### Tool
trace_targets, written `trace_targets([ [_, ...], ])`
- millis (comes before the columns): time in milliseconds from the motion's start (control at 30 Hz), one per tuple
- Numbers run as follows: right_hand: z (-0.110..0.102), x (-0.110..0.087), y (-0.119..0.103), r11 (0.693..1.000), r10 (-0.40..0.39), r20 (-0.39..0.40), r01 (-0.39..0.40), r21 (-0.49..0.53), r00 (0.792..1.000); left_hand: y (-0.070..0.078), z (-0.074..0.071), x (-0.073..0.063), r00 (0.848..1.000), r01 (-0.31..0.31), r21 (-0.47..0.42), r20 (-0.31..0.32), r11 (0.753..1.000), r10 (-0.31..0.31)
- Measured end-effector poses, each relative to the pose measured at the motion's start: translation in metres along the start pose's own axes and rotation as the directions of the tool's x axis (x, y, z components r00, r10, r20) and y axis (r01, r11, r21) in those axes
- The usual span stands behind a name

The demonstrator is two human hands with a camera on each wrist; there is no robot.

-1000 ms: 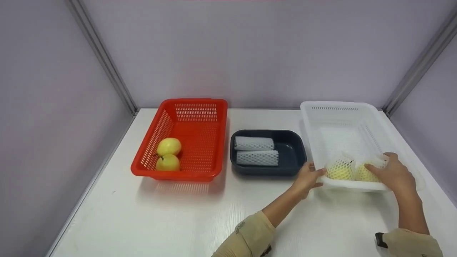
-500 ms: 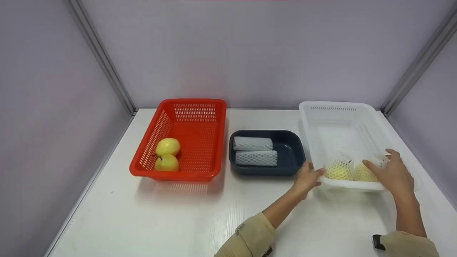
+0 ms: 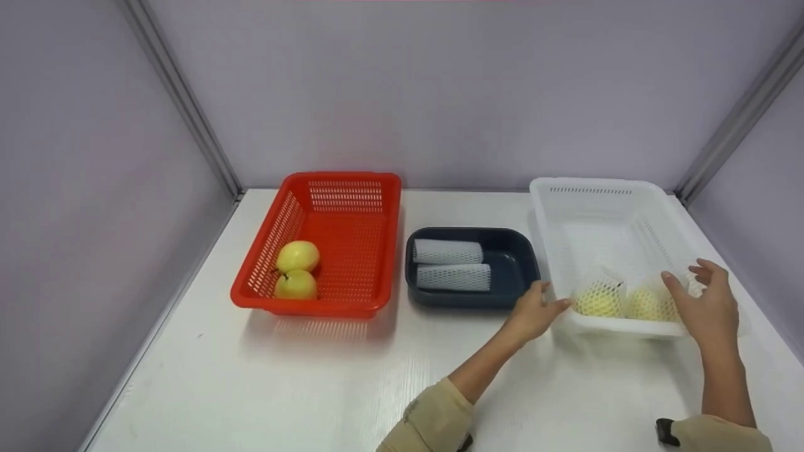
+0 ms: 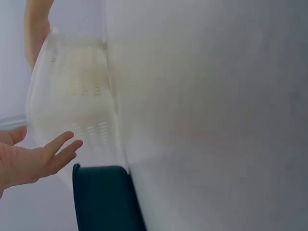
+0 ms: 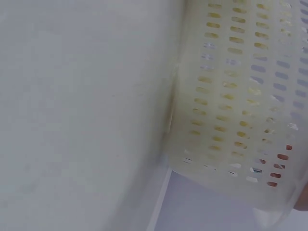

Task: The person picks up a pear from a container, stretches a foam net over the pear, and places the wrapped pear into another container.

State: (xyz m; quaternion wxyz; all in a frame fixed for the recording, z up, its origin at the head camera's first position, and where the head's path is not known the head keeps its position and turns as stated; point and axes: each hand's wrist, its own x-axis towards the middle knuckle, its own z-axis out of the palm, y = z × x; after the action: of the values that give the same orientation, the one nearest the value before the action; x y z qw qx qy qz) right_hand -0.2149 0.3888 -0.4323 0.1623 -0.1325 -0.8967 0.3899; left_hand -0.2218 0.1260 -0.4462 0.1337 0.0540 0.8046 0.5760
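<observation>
Two pears in white foam nets, a left one [image 3: 598, 299] and a right one [image 3: 645, 304], lie side by side at the near end of a white plastic basket [image 3: 603, 324]. My left hand [image 3: 532, 316] is at the basket's near left corner, thumb tip close to the rim; in the left wrist view its fingers are spread and hold nothing. Over the near right corner is my right hand [image 3: 710, 307], thumb and fingers apart, just right of the right pear. The right wrist view shows mostly the basket's slotted wall [image 5: 231, 96], with a bit of hand at the edge.
Two rolled foam nets, one [image 3: 447, 252] behind the other [image 3: 453, 277], lie in a dark blue tub [image 3: 512, 300] in the middle. A red basket [image 3: 326, 307] on the left holds two bare yellow pears [image 3: 298, 257]. Walls enclose the white table [image 3: 314, 389].
My right hand has come off the netted right pear and moved right, its fingers opening. My left hand has loosened from the basket's rim and shifted slightly left. The baskets stay put.
</observation>
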Motion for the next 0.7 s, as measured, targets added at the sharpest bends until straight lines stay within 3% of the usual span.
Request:
trace_targets([
  [133,-0.003,-0.005,-0.005,0.995,0.030,-0.082,-0.022,0.101,0.996,0.005,-0.022,-0.007,0.996,-0.088,0.161,0.015,0.983,0.087],
  [300,-0.007,-0.017,-0.024,0.985,0.016,-0.139,0.008,0.170,0.990,0.011,-0.053,-0.023,0.985,-0.146,0.309,-0.047,0.940,0.168],
  [533,-0.003,-0.039,-0.067,0.945,-0.130,-0.200,0.182,0.270,0.971,0.014,-0.100,-0.053,0.957,-0.092,0.452,-0.206,0.887,0.205],
  [700,0.013,-0.057,-0.094,0.877,-0.296,-0.180,0.342,0.337,0.938,0.002,-0.127,-0.067,0.903,0.009,0.557,-0.361,0.830,0.232],
])
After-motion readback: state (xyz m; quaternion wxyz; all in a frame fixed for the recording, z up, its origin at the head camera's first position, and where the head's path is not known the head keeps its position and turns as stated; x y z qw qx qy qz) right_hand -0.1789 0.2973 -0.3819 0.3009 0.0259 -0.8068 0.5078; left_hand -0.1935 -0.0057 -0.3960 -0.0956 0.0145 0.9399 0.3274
